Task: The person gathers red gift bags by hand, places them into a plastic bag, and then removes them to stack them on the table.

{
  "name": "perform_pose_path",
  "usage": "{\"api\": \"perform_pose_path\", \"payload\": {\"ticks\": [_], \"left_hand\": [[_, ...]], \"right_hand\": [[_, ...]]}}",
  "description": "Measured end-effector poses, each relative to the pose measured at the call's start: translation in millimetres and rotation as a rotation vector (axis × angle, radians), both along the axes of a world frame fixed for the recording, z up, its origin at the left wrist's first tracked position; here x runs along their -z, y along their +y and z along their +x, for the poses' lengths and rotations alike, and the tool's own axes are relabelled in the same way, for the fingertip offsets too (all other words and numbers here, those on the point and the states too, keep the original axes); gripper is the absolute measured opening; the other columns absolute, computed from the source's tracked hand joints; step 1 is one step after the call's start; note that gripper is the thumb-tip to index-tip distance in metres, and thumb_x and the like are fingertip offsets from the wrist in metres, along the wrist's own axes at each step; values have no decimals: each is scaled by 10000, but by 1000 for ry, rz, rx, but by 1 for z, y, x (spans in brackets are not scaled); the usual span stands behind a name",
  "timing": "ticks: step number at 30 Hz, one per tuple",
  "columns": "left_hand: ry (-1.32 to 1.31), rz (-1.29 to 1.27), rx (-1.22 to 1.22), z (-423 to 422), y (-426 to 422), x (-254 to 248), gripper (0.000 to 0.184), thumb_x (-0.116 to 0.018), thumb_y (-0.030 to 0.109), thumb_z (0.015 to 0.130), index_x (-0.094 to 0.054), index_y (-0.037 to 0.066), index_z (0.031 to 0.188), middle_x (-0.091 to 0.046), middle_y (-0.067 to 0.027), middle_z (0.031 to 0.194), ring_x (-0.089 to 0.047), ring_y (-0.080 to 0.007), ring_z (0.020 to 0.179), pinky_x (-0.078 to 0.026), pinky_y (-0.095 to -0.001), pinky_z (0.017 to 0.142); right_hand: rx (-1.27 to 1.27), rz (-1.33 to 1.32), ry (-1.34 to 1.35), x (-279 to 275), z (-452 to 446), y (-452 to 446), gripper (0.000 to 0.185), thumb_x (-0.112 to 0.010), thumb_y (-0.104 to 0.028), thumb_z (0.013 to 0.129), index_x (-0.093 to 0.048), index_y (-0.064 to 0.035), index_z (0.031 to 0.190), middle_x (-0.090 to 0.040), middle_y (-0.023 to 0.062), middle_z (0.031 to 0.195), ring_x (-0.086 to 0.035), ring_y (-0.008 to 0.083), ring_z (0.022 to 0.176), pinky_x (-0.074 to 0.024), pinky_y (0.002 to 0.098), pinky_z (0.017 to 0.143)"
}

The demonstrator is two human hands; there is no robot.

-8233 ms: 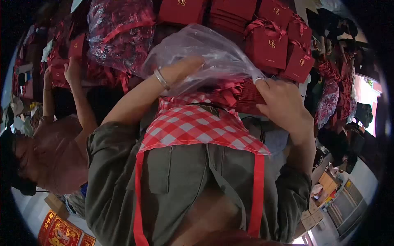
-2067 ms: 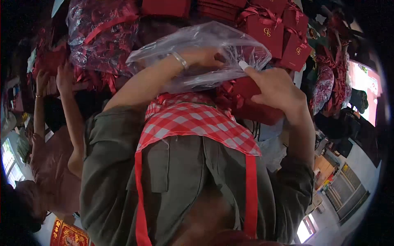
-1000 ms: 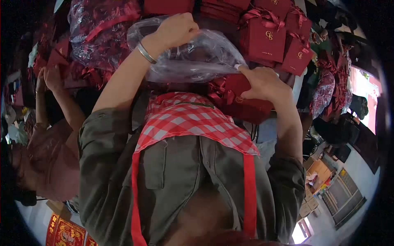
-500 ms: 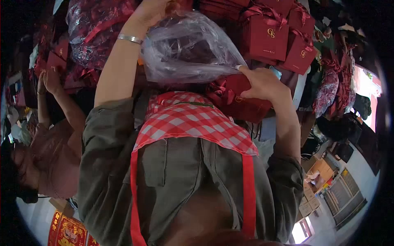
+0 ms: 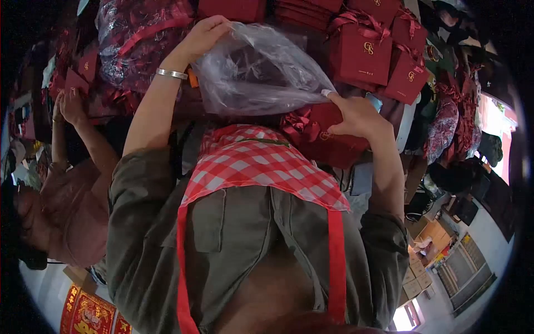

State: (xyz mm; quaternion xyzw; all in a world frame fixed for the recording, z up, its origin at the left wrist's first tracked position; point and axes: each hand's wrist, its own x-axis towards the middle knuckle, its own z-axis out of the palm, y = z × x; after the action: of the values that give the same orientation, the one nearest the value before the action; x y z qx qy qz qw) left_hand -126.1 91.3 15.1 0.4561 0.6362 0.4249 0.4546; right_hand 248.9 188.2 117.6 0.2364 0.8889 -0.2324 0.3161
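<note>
Plastic bag [image 5: 258,69] between both hands [image 5: 206,38]

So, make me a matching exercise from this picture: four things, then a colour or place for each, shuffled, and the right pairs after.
1. Clear plastic bag
2. Apron
3. Bracelet
4. Shirt

a. Around the left wrist
b. Dark grey-green
c. Spread between the left hand and right hand
d. Red and white checks

Pairs: 1-c, 2-d, 3-a, 4-b
</note>
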Motion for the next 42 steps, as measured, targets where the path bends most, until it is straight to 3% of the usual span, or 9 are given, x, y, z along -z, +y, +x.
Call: {"api": "perform_pose_path", "payload": {"ticks": [8,10,14,23,26,31,36,38,42], "left_hand": [[649,5,-104,3,0,3,276,-533,285,917,-617,56,1045,-635,-78,811,-598,-173,721,-464,-297,662],[711,75,-213,11,0,-1,251,-541,310,871,-647,104,969,-649,-174,879,-621,-360,847,-495,-421,722],[761,29,-214,27,-3,-8,255,-531,321,873,-649,122,981,-651,-174,873,-626,-356,826,-500,-429,714],[1033,92,-242,38,9,-19,219,-526,322,879,-649,141,891,-657,-113,806,-637,-313,778,-510,-423,617],[1133,373,-235,36,14,-23,200,-534,318,869,-653,158,872,-638,-81,772,-635,-278,741,-516,-403,603],[1230,53,-135,35,23,-42,286,-549,301,873,-613,178,1123,-641,-43,952,-614,-264,916,-519,-387,736],[1129,132,-133,53,16,-50,490,-615,297,825,-484,175,1281,-596,-139,1108,-580,-321,1010,-492,-415,844],[1054,438,-191,65,9,-65,482,-623,296,781,-512,129,1220,-570,-164,1144,-556,-341,1043,-455,-460,876],[799,475,315,118,-26,-79,452,-661,251,723,-561,98,1136,-593,-131,1072,-566,-313,1013,-401,-475,910]], "right_hand": [[7,19,7,-12,11,-9,838,-746,-389,675,-334,-132,1358,-612,252,889,-597,425,835,-468,484,756],[45,56,80,-22,22,-14,886,-759,-349,652,-326,-150,1399,-606,245,791,-589,420,772,-457,471,712],[55,86,121,-50,43,-24,773,-730,-354,700,-370,-140,1350,-619,229,895,-611,399,797,-487,462,712],[266,186,341,-65,81,-60,973,-785,-241,614,-276,-130,1436,-622,211,980,-614,377,844,-493,413,730],[251,248,346,-64,93,-65,1008,-793,-238,605,-248,-118,1444,-642,188,962,-627,367,827,-500,402,718],[376,274,266,-77,111,-72,1080,-797,-243,604,-155,-114,1463,-666,161,862,-639,363,762,-504,412,683],[379,321,205,-74,99,-68,1060,-782,-259,627,-143,-134,1463,-645,197,807,-621,389,735,-487,446,654],[370,294,166,-78,98,-64,1034,-765,-319,652,-145,-140,1460,-640,211,839,-622,400,758,-492,459,686],[339,231,54,-93,97,-55,997,-736,-374,695,-134,-147,1457,-637,222,883,-620,415,782,-491,485,731]]}}
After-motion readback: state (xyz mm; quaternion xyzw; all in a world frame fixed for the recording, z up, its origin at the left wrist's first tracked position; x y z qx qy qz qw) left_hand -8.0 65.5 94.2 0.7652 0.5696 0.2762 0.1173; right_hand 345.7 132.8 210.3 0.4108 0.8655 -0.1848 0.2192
